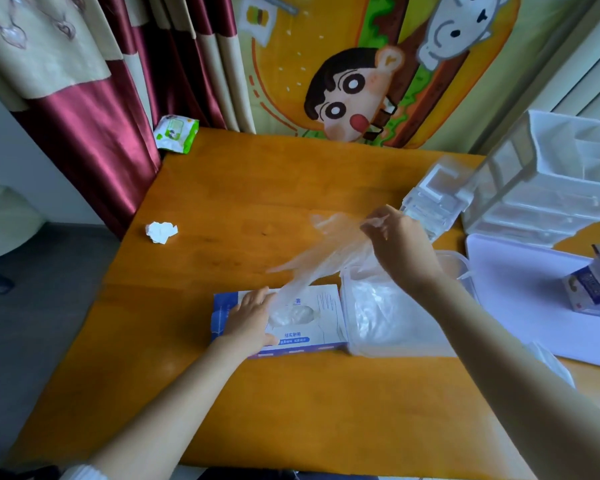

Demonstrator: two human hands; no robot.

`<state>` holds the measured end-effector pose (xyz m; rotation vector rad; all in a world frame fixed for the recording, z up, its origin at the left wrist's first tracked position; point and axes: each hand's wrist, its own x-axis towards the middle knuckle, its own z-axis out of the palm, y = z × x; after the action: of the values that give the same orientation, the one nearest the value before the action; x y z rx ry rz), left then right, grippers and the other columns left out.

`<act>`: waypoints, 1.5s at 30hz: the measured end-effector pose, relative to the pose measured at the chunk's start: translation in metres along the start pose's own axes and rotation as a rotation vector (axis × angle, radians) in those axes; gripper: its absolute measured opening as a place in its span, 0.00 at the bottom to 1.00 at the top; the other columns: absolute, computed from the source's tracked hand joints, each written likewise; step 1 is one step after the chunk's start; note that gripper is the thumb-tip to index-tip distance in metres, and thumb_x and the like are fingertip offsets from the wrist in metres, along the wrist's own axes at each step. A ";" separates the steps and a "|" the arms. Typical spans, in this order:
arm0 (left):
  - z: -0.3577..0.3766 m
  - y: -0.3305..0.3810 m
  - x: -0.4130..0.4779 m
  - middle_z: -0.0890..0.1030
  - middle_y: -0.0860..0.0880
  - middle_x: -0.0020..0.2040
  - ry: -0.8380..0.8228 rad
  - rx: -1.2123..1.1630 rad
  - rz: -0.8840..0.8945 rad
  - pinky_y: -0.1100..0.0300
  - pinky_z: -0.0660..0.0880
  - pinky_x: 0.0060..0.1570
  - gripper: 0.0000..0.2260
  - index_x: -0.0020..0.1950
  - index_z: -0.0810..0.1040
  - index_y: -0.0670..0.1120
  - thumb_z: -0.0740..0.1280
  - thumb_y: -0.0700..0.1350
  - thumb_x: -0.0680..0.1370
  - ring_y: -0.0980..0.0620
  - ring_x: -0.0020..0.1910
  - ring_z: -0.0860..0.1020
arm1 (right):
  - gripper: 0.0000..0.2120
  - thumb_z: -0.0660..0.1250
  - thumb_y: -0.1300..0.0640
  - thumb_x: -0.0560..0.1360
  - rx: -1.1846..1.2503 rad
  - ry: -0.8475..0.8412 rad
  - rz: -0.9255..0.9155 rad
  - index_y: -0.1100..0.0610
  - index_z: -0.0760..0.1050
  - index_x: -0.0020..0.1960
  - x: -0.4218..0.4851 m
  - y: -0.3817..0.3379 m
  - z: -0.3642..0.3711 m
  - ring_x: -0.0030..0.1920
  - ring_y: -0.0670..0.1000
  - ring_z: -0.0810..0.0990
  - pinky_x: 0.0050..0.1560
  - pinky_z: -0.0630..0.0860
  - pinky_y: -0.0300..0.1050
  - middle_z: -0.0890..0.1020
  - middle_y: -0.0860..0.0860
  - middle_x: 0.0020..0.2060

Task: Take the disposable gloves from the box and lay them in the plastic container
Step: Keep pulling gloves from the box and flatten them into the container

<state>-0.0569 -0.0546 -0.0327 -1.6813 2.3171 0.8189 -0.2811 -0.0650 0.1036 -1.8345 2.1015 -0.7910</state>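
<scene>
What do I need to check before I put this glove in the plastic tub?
1. Grip on the glove: ok. The right hand pinches the glove in its fingers.
2. Box held steady: ok. The left hand rests flat on the box.
3. Glove all the way out: not ok. Its lower end reaches down to the box opening.
4. Tub open: ok. The plastic container has no lid on it.
5. Tub close by: ok. It sits right beside the box, under the right arm.
6. Room left inside: cannot tell. Other gloves already lie in it, but they are see-through.
</scene>
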 end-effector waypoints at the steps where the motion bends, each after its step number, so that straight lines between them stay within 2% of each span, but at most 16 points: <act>1: -0.003 0.001 0.003 0.58 0.49 0.75 0.020 -0.045 -0.014 0.50 0.66 0.68 0.35 0.76 0.56 0.48 0.71 0.42 0.75 0.47 0.73 0.61 | 0.10 0.63 0.56 0.79 -0.010 -0.008 0.000 0.61 0.77 0.54 0.001 0.002 -0.005 0.48 0.56 0.79 0.42 0.72 0.44 0.81 0.57 0.50; 5: -0.038 0.025 0.009 0.62 0.45 0.72 0.232 -0.423 0.020 0.67 0.61 0.63 0.25 0.72 0.60 0.42 0.61 0.30 0.77 0.47 0.71 0.63 | 0.09 0.65 0.55 0.78 -0.044 -0.130 -0.078 0.59 0.78 0.52 -0.004 0.004 -0.023 0.43 0.50 0.79 0.41 0.71 0.41 0.82 0.54 0.48; 8: -0.079 0.060 -0.001 0.63 0.47 0.69 0.410 -0.614 0.185 0.81 0.57 0.56 0.22 0.67 0.62 0.41 0.61 0.28 0.75 0.51 0.71 0.63 | 0.07 0.67 0.54 0.76 -0.077 -0.243 -0.141 0.58 0.79 0.48 -0.005 0.003 -0.030 0.43 0.50 0.80 0.43 0.76 0.45 0.84 0.53 0.45; 12: -0.112 0.097 -0.011 0.64 0.59 0.69 0.168 -0.538 0.405 0.65 0.62 0.61 0.25 0.68 0.64 0.52 0.71 0.48 0.74 0.60 0.66 0.63 | 0.07 0.69 0.54 0.75 -0.081 -0.372 -0.246 0.57 0.80 0.48 -0.007 -0.004 -0.035 0.40 0.49 0.77 0.37 0.67 0.35 0.81 0.49 0.39; 16: -0.110 0.103 -0.001 0.82 0.46 0.49 0.102 -0.471 0.429 0.51 0.76 0.49 0.11 0.51 0.78 0.43 0.69 0.49 0.75 0.47 0.48 0.79 | 0.15 0.68 0.51 0.76 0.040 -0.388 -0.171 0.56 0.73 0.34 -0.005 0.006 -0.041 0.28 0.45 0.64 0.31 0.64 0.35 0.69 0.45 0.27; 18: -0.110 0.102 0.000 0.81 0.44 0.44 0.096 -0.560 0.412 0.60 0.73 0.42 0.06 0.46 0.79 0.41 0.69 0.43 0.77 0.50 0.41 0.77 | 0.18 0.62 0.49 0.78 0.242 -0.383 -0.029 0.57 0.76 0.33 -0.005 0.016 -0.044 0.27 0.44 0.62 0.31 0.61 0.35 0.71 0.48 0.25; 21: -0.111 0.101 -0.002 0.81 0.47 0.43 0.024 -0.689 0.388 0.68 0.71 0.38 0.03 0.47 0.79 0.44 0.69 0.43 0.77 0.57 0.39 0.76 | 0.21 0.53 0.44 0.80 0.852 -0.384 0.282 0.55 0.70 0.33 -0.015 0.033 -0.043 0.32 0.45 0.71 0.38 0.68 0.38 0.72 0.46 0.26; 24: -0.104 0.100 0.001 0.82 0.49 0.45 -0.020 -0.867 0.278 0.67 0.74 0.39 0.04 0.50 0.79 0.46 0.68 0.45 0.77 0.58 0.42 0.79 | 0.27 0.49 0.38 0.77 1.159 -0.513 0.299 0.56 0.78 0.53 -0.032 0.047 -0.035 0.54 0.48 0.81 0.56 0.75 0.41 0.84 0.50 0.50; 26: -0.096 0.101 0.005 0.83 0.47 0.48 -0.027 -0.959 0.231 0.67 0.74 0.48 0.07 0.53 0.79 0.45 0.68 0.45 0.78 0.55 0.46 0.80 | 0.24 0.56 0.40 0.78 1.063 -0.536 0.241 0.59 0.76 0.60 -0.045 0.053 -0.025 0.61 0.56 0.78 0.61 0.74 0.50 0.81 0.56 0.57; 30: -0.085 0.099 0.011 0.83 0.46 0.46 -0.052 -1.022 0.172 0.65 0.73 0.53 0.05 0.52 0.78 0.43 0.67 0.44 0.78 0.53 0.48 0.81 | 0.16 0.76 0.53 0.68 0.897 -0.364 0.350 0.66 0.76 0.39 -0.048 0.061 -0.007 0.47 0.59 0.82 0.49 0.76 0.50 0.79 0.64 0.37; 33: -0.079 0.090 0.019 0.82 0.45 0.47 0.009 -0.865 0.108 0.70 0.74 0.43 0.04 0.50 0.78 0.42 0.66 0.42 0.78 0.54 0.43 0.79 | 0.05 0.70 0.67 0.72 0.877 -0.198 0.406 0.69 0.76 0.44 -0.041 0.069 -0.009 0.34 0.45 0.81 0.41 0.79 0.37 0.77 0.58 0.34; 37: -0.083 0.081 0.036 0.79 0.46 0.51 0.131 -0.651 -0.031 0.58 0.75 0.50 0.03 0.49 0.75 0.45 0.68 0.41 0.77 0.48 0.52 0.78 | 0.09 0.70 0.63 0.74 0.622 -0.105 0.332 0.70 0.78 0.48 -0.028 0.076 -0.027 0.32 0.44 0.81 0.41 0.80 0.37 0.80 0.55 0.35; 40: -0.102 0.104 0.036 0.70 0.54 0.63 0.185 -0.610 0.142 0.62 0.66 0.56 0.22 0.65 0.68 0.49 0.72 0.46 0.74 0.54 0.62 0.70 | 0.04 0.70 0.64 0.73 0.379 -0.127 0.173 0.60 0.78 0.40 -0.019 0.072 -0.043 0.32 0.43 0.80 0.40 0.78 0.37 0.80 0.48 0.32; 42: -0.116 0.130 0.030 0.63 0.59 0.66 0.135 -0.555 0.333 0.63 0.61 0.61 0.34 0.72 0.61 0.53 0.74 0.51 0.72 0.60 0.65 0.63 | 0.10 0.70 0.65 0.73 0.269 -0.176 0.053 0.53 0.75 0.37 -0.014 0.066 -0.049 0.31 0.38 0.78 0.37 0.74 0.30 0.78 0.43 0.32; 43: -0.121 0.142 0.028 0.64 0.60 0.66 0.124 -0.497 0.401 0.62 0.61 0.62 0.34 0.73 0.61 0.54 0.75 0.52 0.71 0.60 0.66 0.62 | 0.10 0.70 0.65 0.73 0.242 -0.200 0.007 0.53 0.74 0.37 -0.012 0.064 -0.050 0.32 0.36 0.77 0.36 0.72 0.28 0.77 0.41 0.33; 45: -0.126 0.160 0.033 0.74 0.57 0.61 0.146 -0.394 0.476 0.64 0.66 0.57 0.23 0.65 0.72 0.52 0.73 0.51 0.72 0.58 0.63 0.70 | 0.08 0.73 0.63 0.71 0.200 -0.260 -0.067 0.53 0.76 0.42 -0.009 0.065 -0.051 0.34 0.37 0.76 0.37 0.71 0.28 0.77 0.39 0.33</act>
<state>-0.1923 -0.1127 0.1117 -1.3546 2.8613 1.3576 -0.3600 -0.0403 0.1095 -1.7995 1.7452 -0.7057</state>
